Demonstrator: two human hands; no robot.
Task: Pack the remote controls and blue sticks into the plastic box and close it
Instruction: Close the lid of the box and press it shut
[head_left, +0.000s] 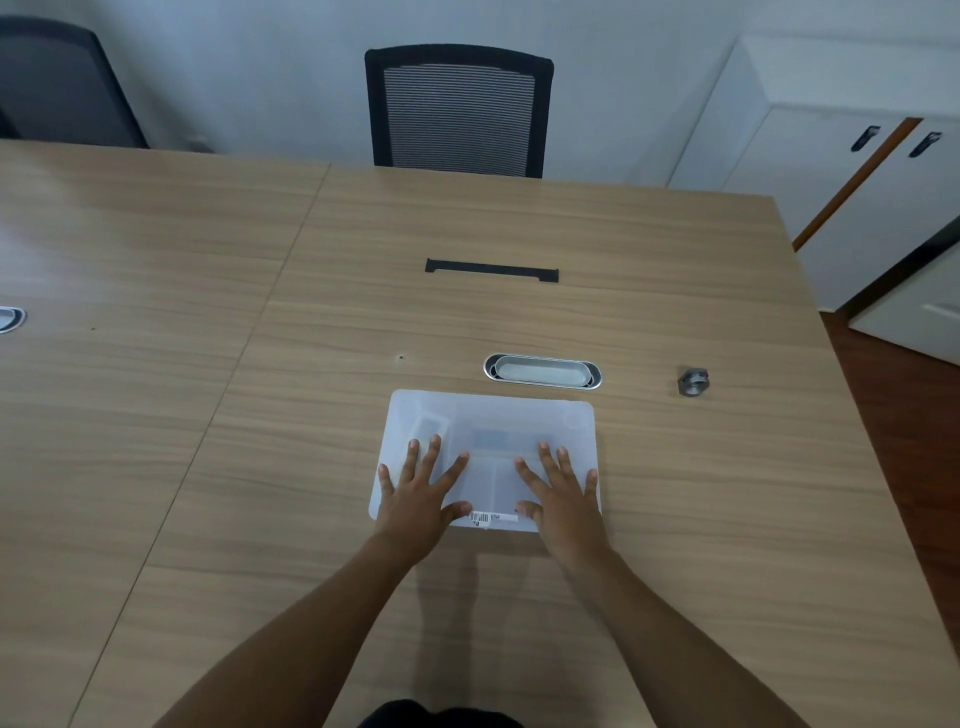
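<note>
Left hand and right hand, fingers spread flat, grasping nothing, press the thin, likely flexible lid of the light plastic box at its near edge.

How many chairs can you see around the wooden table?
2. A black mesh-backed office chair stands at the far side of the light wooden table, facing the camera; a dark grey chair sits at the far left corner, partly cut off. Others may be out of view.

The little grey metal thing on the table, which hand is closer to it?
Right. The right hand presses flat on the plastic box lid, the side toward the grey metal part. The left hand lies farther away.
</note>
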